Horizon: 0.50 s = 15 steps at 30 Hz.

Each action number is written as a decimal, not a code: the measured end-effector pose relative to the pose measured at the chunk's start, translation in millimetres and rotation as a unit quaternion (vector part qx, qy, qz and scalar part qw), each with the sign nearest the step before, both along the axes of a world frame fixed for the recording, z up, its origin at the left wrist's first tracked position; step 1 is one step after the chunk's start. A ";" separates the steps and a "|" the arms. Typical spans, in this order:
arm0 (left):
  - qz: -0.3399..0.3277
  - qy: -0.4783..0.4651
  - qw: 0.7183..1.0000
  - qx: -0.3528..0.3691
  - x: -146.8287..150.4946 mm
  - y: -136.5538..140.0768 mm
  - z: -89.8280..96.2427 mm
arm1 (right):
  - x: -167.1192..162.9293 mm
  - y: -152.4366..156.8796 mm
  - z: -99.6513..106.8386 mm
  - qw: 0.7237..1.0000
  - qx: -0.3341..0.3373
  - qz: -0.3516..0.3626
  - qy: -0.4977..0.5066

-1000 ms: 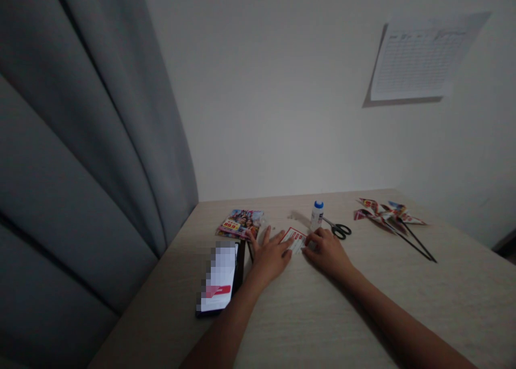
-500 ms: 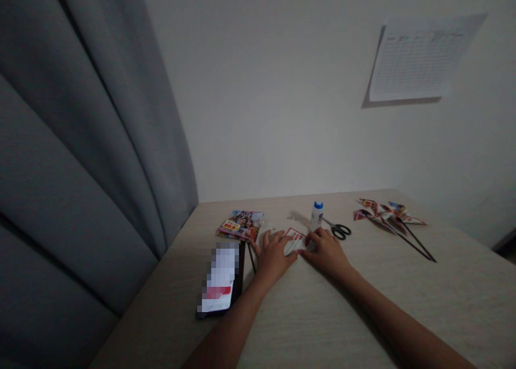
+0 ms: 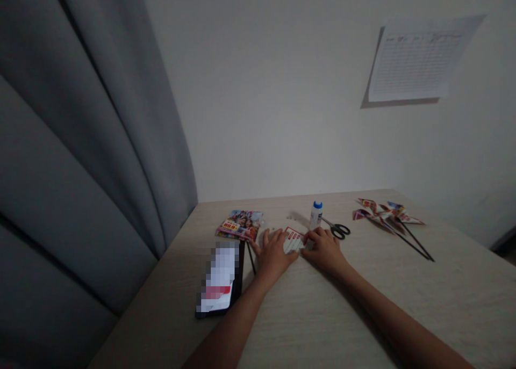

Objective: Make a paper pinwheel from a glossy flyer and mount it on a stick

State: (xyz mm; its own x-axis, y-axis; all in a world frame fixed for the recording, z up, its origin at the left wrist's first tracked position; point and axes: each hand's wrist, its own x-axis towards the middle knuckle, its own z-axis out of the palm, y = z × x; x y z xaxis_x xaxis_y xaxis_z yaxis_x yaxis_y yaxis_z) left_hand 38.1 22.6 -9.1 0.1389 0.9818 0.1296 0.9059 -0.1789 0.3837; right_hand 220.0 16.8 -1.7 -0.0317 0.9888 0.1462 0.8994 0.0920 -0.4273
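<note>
A small white piece of paper [image 3: 293, 242] with red print lies on the table between my hands. My left hand [image 3: 276, 253] rests with spread fingers on the table, its fingertips and thumb at the paper's left side. Curled fingers of my right hand [image 3: 325, 251] grip the right edge of the paper and hide part of it. Just behind that hand stands a white glue bottle [image 3: 316, 217] with a blue cap. Black-handled scissors [image 3: 341, 231] lie to its right, their blades partly behind the bottle.
Left of my hands lie a phone [image 3: 220, 277] with a lit screen, a dark stick [image 3: 251, 257] and a colourful printed leaflet stack [image 3: 241, 224]. Paper pinwheels [image 3: 385, 216] with dark sticks lie at the right. A grey curtain [image 3: 100, 143] hangs beside the table [image 3: 306, 315].
My right fingers have shifted slightly on the paper's right edge, and the paper has turned a little. My left hand has stayed almost still.
</note>
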 end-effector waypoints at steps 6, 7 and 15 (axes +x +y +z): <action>0.012 0.009 1.000 -0.005 1.3 -1.4 4.2 | 2.9 0.6 2.1 1.000 -0.008 -0.010 0.001; 0.013 0.008 1.000 -0.006 1.4 -1.6 4.8 | 3.9 0.6 2.8 1.000 -0.010 -0.010 0.003; 0.014 0.005 1.000 -0.021 -1.8 -0.4 8.9 | 11.6 2.3 4.0 1.000 -0.029 -0.005 0.011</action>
